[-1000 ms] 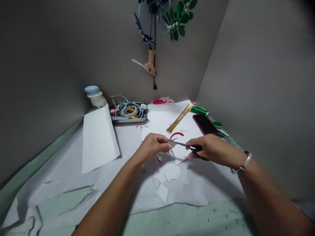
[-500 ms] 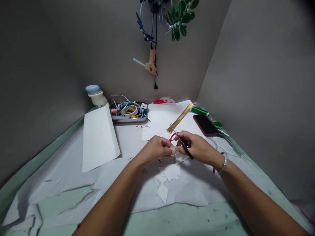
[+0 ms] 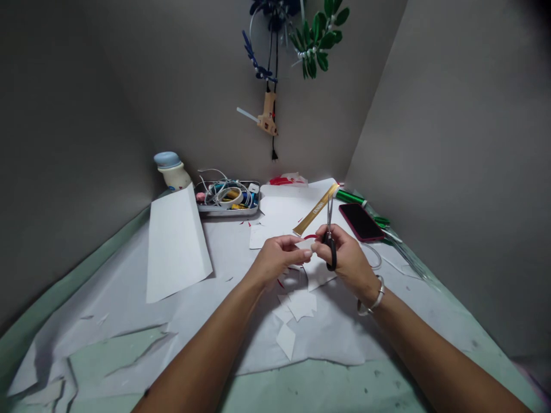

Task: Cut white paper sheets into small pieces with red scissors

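Both arms extended, left hand (image 3: 279,257) and right hand (image 3: 344,258) fingertips meeting.

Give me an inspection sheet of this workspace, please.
Surface: green table under torn white paper sheets.
Job's things: scissors, blades up; small paper piece; white offcuts.
Clutter: ruler, phone, bottle, folded sheet.
Hands: right hand grips scissors; left hand pinches the piece.
Cables: white cords in metal tray.
Surroundings: grey walls; glue gun hanging.
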Demonstrator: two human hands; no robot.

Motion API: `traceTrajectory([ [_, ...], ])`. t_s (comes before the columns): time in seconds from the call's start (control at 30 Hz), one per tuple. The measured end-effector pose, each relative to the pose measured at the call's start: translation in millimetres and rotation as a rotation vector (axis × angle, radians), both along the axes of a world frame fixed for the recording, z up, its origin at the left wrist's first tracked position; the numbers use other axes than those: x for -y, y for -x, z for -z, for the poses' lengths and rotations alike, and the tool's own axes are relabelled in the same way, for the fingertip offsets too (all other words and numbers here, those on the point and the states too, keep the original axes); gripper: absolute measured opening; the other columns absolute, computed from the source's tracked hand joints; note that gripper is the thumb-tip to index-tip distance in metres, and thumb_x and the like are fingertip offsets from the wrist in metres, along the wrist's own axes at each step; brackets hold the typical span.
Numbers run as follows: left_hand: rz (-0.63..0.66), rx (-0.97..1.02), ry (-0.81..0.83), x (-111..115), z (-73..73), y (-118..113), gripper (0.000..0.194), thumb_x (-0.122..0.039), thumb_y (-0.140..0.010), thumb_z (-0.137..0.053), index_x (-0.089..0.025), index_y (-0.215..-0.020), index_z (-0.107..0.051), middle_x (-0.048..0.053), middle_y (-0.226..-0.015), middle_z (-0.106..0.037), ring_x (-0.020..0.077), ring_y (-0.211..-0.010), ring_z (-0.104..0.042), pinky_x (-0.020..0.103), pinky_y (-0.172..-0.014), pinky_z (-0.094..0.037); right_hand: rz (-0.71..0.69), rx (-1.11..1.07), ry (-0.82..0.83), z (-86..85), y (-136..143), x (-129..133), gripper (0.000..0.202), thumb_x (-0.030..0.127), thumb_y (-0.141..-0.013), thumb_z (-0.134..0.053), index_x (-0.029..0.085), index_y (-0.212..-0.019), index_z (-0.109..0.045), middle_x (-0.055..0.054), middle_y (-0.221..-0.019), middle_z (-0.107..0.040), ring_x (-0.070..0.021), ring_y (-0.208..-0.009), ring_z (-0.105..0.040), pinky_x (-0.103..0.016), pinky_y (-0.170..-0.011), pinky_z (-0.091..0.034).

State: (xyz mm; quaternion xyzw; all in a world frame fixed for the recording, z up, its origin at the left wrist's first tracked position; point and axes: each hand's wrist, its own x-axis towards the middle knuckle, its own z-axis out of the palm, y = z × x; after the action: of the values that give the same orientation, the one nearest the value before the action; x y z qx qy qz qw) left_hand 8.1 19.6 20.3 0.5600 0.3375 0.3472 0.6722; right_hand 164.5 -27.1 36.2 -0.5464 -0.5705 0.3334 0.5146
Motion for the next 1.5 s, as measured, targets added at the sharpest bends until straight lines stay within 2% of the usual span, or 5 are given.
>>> traceTrajectory([
  [0.3, -0.052, -0.055, -0.009, -0.1, -3.1, -1.0, 0.033, -0.031, -0.059, -0.079, -0.011, -0.084, -0.069, 0.003, -0.066, -0.064, 0.0123, -0.060, -0.057, 0.027, -0.062, -0.044, -0.043, 0.005, 0.034, 9.6, -2.4, -4.6, 0.021, 0.032, -0.072, -0.058, 0.021, -0.087, -0.048, 0.004, -0.069, -0.050, -0.0112, -0.059, -0.045, -0.023, -0.056, -0.038],
  [0.57, -0.091, 0.023, -0.061, 4.0, 4.5, -7.7, 0.025, -0.035, -0.067, -0.074, -0.015, -0.081, -0.068, 0.001, -0.070, -0.060, 0.0107, -0.065, -0.054, 0.025, -0.065, -0.042, 0.076, -0.121, -0.068, 21.6, 6.2, -4.0, 0.022, 0.029, -0.073, -0.058, 0.022, -0.090, -0.047, 0.004, -0.071, -0.052, -0.0118, -0.062, -0.048, -0.024, -0.061, -0.040],
  [0.87, -0.068, -0.123, -0.112, -1.6, 4.4, -2.0, 0.023, -0.034, -0.065, -0.074, -0.013, -0.073, -0.067, 0.000, -0.062, -0.059, 0.0113, -0.059, -0.055, 0.025, -0.060, -0.042, 0.003, -0.008, -0.014, 10.3, -2.1, -5.7, 0.022, 0.028, -0.072, -0.058, 0.021, -0.091, -0.050, 0.002, -0.075, -0.055, -0.0130, -0.067, -0.052, -0.025, -0.065, -0.042],
  [1.1, -0.116, -0.130, -0.081, -0.8, 1.0, -3.4, 0.036, -0.027, -0.060, -0.078, -0.013, -0.091, -0.064, -0.002, -0.058, -0.059, 0.0116, -0.055, -0.057, 0.023, -0.054, -0.043, -0.043, -0.039, -0.018, 13.6, -2.4, -8.6, 0.019, 0.023, -0.068, -0.061, 0.020, -0.083, -0.051, 0.004, -0.069, -0.050, -0.0108, -0.060, -0.046, -0.024, -0.059, -0.039],
  [1.5, -0.047, -0.114, -0.001, -1.7, -0.2, 0.3, 0.026, -0.025, -0.062, -0.078, -0.013, -0.079, -0.063, 0.002, -0.066, -0.065, 0.0136, -0.062, -0.063, 0.028, -0.066, -0.050, -0.067, -0.102, 0.080, 16.9, -8.1, -9.0, 0.021, 0.028, -0.072, -0.063, 0.021, -0.088, -0.053, 0.006, -0.062, -0.048, -0.0091, -0.052, -0.041, -0.022, -0.049, -0.034],
])
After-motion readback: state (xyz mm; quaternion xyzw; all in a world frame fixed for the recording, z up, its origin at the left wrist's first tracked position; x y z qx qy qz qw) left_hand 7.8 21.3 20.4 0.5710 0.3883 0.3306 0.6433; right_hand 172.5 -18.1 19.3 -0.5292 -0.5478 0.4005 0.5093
